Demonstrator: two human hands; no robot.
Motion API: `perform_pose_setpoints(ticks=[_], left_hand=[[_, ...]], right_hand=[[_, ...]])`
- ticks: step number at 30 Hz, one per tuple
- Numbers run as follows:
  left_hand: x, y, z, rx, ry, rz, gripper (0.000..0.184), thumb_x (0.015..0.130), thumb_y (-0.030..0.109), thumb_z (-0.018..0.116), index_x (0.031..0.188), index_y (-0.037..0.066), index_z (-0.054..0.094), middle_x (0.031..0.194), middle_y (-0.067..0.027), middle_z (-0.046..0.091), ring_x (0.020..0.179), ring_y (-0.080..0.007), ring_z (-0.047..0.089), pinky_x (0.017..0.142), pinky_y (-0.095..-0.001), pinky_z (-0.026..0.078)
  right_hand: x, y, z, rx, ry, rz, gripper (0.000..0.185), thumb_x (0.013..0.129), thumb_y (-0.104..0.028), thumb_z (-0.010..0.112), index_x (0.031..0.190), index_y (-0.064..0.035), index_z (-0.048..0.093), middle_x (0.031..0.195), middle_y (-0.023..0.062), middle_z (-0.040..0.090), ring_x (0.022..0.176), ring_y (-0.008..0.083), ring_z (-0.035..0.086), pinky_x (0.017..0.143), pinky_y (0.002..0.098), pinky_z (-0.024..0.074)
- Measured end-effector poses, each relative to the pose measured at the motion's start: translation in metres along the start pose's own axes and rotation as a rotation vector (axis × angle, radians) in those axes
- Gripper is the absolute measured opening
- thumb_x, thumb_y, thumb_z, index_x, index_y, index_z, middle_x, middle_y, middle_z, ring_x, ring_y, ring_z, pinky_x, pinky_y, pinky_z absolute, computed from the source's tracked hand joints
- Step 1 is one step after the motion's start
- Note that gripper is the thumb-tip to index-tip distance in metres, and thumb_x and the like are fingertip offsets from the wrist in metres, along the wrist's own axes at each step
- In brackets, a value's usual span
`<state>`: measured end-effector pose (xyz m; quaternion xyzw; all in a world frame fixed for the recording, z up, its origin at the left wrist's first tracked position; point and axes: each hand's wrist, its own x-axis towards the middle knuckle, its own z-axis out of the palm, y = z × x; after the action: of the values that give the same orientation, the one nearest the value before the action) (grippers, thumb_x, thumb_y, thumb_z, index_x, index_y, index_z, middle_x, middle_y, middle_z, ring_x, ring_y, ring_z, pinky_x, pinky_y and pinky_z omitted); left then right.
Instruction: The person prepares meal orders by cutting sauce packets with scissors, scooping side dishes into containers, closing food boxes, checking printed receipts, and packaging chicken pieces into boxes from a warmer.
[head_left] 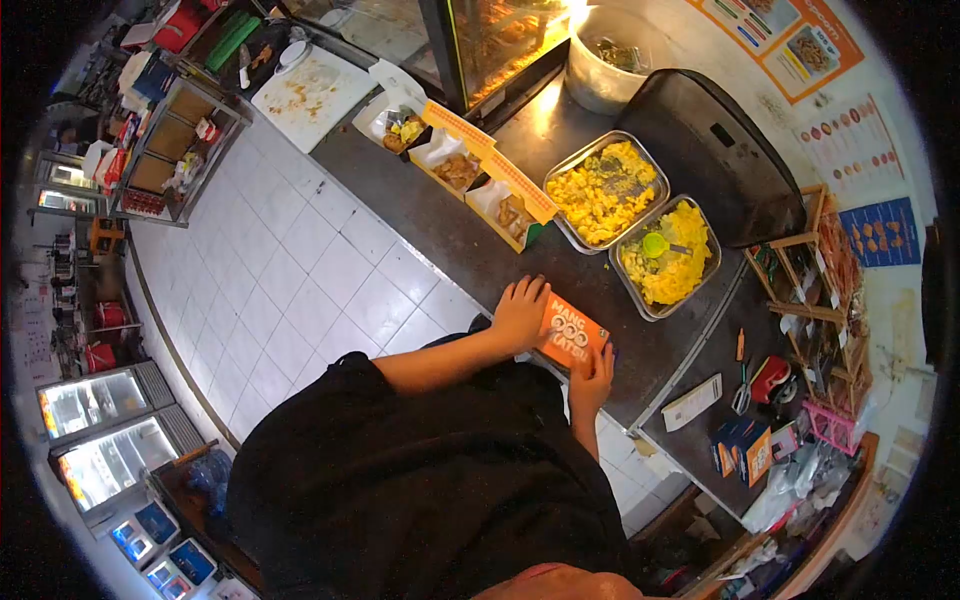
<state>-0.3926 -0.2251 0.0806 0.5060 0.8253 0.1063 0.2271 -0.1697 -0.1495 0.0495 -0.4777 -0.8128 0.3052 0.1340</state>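
Note:
At the front edge of the dark counter I have an orange box (573, 330) with white lettering and round shapes on its face. My left hand (522, 312) is closed on its left side, the fingertips on the upper corner. On the lower right edge, my right hand (594, 374) grips the same box. Farther up the counter are three open food boxes (513, 218) in a row, filled with fried-looking pieces. Right of them are two metal trays (570, 240) of yellow food, and a green-rimmed scoop (655, 245) lies in the nearer tray.
A lit glass display case (510, 60) and a large pot (597, 82) stand at the back, beside a dark lid-like panel (700, 150). On the right are scissors (742, 398), a white paper slip (692, 402), blue-and-orange boxes (742, 450) and a wooden rack (815, 290).

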Motion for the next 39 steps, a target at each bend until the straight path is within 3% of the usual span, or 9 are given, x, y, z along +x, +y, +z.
perform_pose_setpoints(ticks=[2, 5, 7, 10, 13, 18, 21, 31, 39], left_hand=[[-0.015, -0.009, 0.04, -0.058, 0.058, -0.04, 0.096, 0.087, 0.03, 0.071, 0.157, -0.006, 0.016, 0.163, -0.0267, 0.02, 0.152, -0.0417, 0.019, 0.119, -0.0591, 0.023], [-0.006, -0.015, 0.104, -0.478, 0.065, -0.207, 0.089, 0.089, 0.021, 0.067, 0.155, -0.009, 0.016, 0.164, -0.0272, 0.013, 0.148, -0.0487, 0.022, 0.119, -0.059, 0.025], [-0.004, -0.006, 0.099, -0.509, 0.107, -0.231, 0.081, 0.09, 0.016, 0.064, 0.151, -0.015, 0.021, 0.16, -0.0331, 0.022, 0.144, -0.0493, 0.032, 0.117, -0.0526, 0.032], [0.012, -0.005, 0.064, -0.719, -0.007, -0.334, 0.071, 0.09, 0.023, 0.065, 0.147, -0.009, 0.039, 0.142, -0.0317, 0.051, 0.129, -0.0434, 0.054, 0.109, -0.0446, 0.043], [0.036, -0.018, 0.049, -0.763, -0.14, -0.312, 0.049, 0.09, 0.051, 0.063, 0.119, 0.013, 0.073, 0.106, -0.0128, 0.076, 0.099, -0.0301, 0.072, 0.09, -0.0425, 0.054], [0.063, -0.024, -0.006, -0.642, -0.442, -0.294, 0.056, 0.089, 0.058, 0.06, 0.111, 0.008, 0.076, 0.104, -0.0136, 0.076, 0.097, -0.0295, 0.072, 0.088, -0.0411, 0.054], [0.07, -0.031, 0.03, -0.714, -0.254, -0.288, 0.049, 0.082, 0.058, 0.065, 0.086, 0.011, 0.08, 0.091, -0.0153, 0.076, 0.089, -0.033, 0.073, 0.083, -0.0439, 0.056], [0.043, -0.049, 0.109, -0.682, 0.073, 0.006, 0.058, 0.094, 0.049, 0.061, 0.127, 0.001, 0.065, 0.106, -0.024, 0.072, 0.1, -0.039, 0.069, 0.088, -0.0458, 0.054], [0.066, -0.017, 0.015, -0.492, -0.44, -0.137, 0.071, 0.089, 0.064, 0.057, 0.096, -0.005, 0.074, 0.088, -0.02, 0.073, 0.08, -0.0335, 0.07, 0.072, -0.0454, 0.054]], right_hand=[[-0.018, 0.038, 0.034, 0.007, 0.069, 0.074, 0.055, 0.093, -0.03, 0.069, 0.138, -0.0016, 0.054, 0.155, 0.0249, 0.04, 0.144, 0.0461, 0.036, 0.117, 0.0512, 0.0301], [-0.011, 0.051, 0.056, 0.065, 0.105, 0.179, 0.068, 0.097, -0.033, 0.065, 0.15, -0.0012, 0.036, 0.15, 0.0276, 0.046, 0.141, 0.0423, 0.041, 0.115, 0.0466, 0.0334], [0.006, 0.031, 0.039, 0.332, -0.087, 0.422, 0.063, 0.099, -0.038, 0.061, 0.144, 0.0034, 0.046, 0.144, 0.0283, 0.051, 0.134, 0.0372, 0.051, 0.11, 0.0415, 0.0398], [0.034, 0.075, 0.039, 0.296, -0.072, 0.202, 0.049, 0.102, -0.039, 0.057, 0.125, 0.0036, 0.054, 0.124, 0.0218, 0.061, 0.114, 0.0354, 0.059, 0.097, 0.042, 0.0447], [0.061, 0.087, 0.024, 0.4, -0.037, 0.307, 0.053, 0.1, -0.048, 0.061, 0.11, 0.004, 0.061, 0.103, 0.0175, 0.065, 0.094, 0.0256, 0.061, 0.086, 0.038, 0.0483], [0.087, 0.067, -0.027, 0.316, -0.152, 0.35, 0.059, 0.097, -0.049, 0.065, 0.116, 0.0065, 0.066, 0.111, 0.0186, 0.069, 0.1, 0.0262, 0.065, 0.086, 0.037, 0.0504], [0.086, 0.063, -0.028, 0.276, -0.18, 0.46, 0.062, 0.097, -0.047, 0.065, 0.126, 0.0066, 0.064, 0.116, 0.019, 0.07, 0.102, 0.025, 0.066, 0.086, 0.0361, 0.0511], [0.023, 0.051, 0.033, 0.167, 0.043, 0.383, 0.051, 0.109, -0.04, 0.038, 0.13, 0.0006, 0.06, 0.118, 0.0263, 0.068, 0.105, 0.0448, 0.065, 0.088, 0.0482, 0.0497], [0.036, 0.045, 0.027, 0.448, -0.008, 0.435, 0.062, 0.11, -0.045, 0.035, 0.137, 0.0075, 0.055, 0.13, 0.0256, 0.061, 0.109, 0.035, 0.063, 0.091, 0.0431, 0.0504]])
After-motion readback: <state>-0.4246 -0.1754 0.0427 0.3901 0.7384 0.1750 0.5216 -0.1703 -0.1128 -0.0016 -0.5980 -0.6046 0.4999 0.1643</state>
